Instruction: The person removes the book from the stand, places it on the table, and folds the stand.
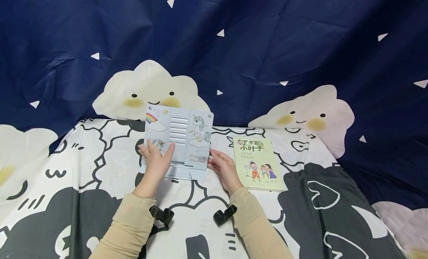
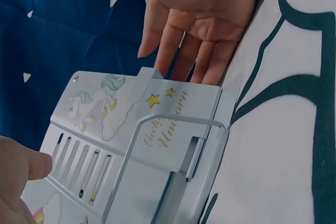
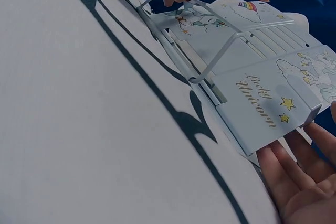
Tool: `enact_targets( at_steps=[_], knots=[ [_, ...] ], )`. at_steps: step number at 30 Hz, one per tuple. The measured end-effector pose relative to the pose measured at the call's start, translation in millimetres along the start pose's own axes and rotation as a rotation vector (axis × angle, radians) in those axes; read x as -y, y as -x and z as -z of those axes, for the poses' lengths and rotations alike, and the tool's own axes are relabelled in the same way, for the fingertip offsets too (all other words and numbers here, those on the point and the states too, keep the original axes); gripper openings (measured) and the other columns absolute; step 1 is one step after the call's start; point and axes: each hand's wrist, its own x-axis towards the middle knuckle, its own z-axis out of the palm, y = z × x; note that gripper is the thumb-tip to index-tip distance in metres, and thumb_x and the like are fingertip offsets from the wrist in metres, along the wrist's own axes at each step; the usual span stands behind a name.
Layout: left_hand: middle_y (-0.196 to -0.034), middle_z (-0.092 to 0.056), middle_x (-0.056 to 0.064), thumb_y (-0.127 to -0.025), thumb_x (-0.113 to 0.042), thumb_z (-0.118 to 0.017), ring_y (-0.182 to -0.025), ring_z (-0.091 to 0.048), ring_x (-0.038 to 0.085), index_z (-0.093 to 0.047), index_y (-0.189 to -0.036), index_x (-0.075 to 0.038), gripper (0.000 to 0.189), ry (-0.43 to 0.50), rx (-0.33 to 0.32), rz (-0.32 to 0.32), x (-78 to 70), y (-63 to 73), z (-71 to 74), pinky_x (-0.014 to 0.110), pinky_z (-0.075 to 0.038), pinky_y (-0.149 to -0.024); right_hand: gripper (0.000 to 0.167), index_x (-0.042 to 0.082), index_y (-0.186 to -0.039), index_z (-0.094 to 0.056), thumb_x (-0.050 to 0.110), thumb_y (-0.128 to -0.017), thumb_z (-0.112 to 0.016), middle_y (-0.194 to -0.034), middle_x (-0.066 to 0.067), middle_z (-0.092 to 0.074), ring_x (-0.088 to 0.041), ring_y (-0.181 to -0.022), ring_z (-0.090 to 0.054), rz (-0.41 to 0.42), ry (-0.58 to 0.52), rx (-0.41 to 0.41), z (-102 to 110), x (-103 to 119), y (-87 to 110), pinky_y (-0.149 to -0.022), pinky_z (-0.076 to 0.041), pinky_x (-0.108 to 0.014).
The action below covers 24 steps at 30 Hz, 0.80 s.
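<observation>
The unicorn-print stand (image 1: 182,154) is between left hand (image 1: 156,159) and right hand (image 1: 226,170), its slots (image 1: 178,130) running crosswise between them. The left spreads thumb and fingers apart over its side; the right, fingers outstretched, meets the opposite edge, a green book (image 1: 249,166) just beyond.

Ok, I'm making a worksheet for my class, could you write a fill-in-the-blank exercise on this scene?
The gold lettering on the white, flat, slotted stand reads "Lucky ____".
The pale green rectangular book lies on the person's ____ side of the stand.
The person's bare hand nearer the stand's printed rainbow is the ____ one.
The small white shapes scattered across the dark blue cloth backdrop are ____.
Missing words: Unicorn; right; left; triangles.
</observation>
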Motion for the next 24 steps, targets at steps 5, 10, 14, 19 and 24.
enact_targets(
  at_steps=[5, 10, 14, 19, 24],
  knots=[
    [-0.152, 0.029, 0.038, -0.101, -0.039, -0.048, -0.145, 0.025, 0.05, 0.013, -0.152, 0.01, 0.094, 0.012, 0.014, -0.004, -0.1, -1.6, 4.8, 0.064, -0.002, -0.12, 0.04, -0.004, -0.134, -0.056, 0.019, -0.101, -0.054, -0.108, -0.005, -0.069, -0.007, -0.085, -0.065, -0.007, 0.018, -0.007, -1, 0, -0.4, -0.081, -0.057, -0.021],
    [-0.155, 0.028, 0.035, -0.101, -0.04, -0.048, -0.147, 0.023, 0.048, 0.014, -0.153, 0.007, 0.094, 0.026, 0.054, -0.021, 2.1, -4.9, 10.5, 0.066, -0.001, -0.119, 0.039, -0.006, -0.132, -0.057, 0.018, -0.101, -0.054, -0.092, 0.002, -0.068, -0.008, -0.08, -0.064, -0.002, 0.016, -0.008, -1, 0, -1.1, -0.078, -0.059, -0.022],
    [-0.157, 0.025, 0.032, -0.101, -0.042, -0.049, -0.148, 0.02, 0.046, 0.012, -0.155, 0.004, 0.093, 0.045, 0.076, -0.049, 5.8, -8.0, 14.1, 0.068, 0.003, -0.118, 0.034, -0.006, -0.123, -0.062, 0.019, -0.101, -0.055, -0.086, 0.002, -0.067, -0.008, -0.075, -0.064, -0.004, 0.015, -0.016, -1, 0, -0.9, -0.074, -0.059, -0.022],
    [-0.162, 0.02, 0.024, -0.1, -0.045, -0.05, -0.151, 0.018, 0.04, 0.008, -0.158, -0.003, 0.092, 0.103, 0.098, -0.076, 14.6, -13.6, 16.2, 0.064, 0.008, -0.12, 0.027, -0.001, -0.106, -0.066, 0.024, -0.1, -0.057, -0.081, 0.001, -0.066, -0.009, -0.069, -0.063, 0.0, 0.022, -0.023, -2, 1, -0.4, -0.067, -0.059, -0.022],
    [-0.167, 0.008, 0.014, -0.1, -0.048, -0.05, -0.155, 0.007, 0.032, 0.007, -0.16, -0.011, 0.09, 0.157, 0.128, -0.07, 24.1, -19.8, 20.0, 0.053, 0.0, -0.125, 0.033, -0.004, -0.11, -0.066, 0.027, -0.1, -0.057, -0.079, 0.001, -0.067, -0.009, -0.067, -0.063, 0.014, 0.044, -0.015, -2, 0, 0.4, -0.064, -0.059, -0.022]
  ],
)
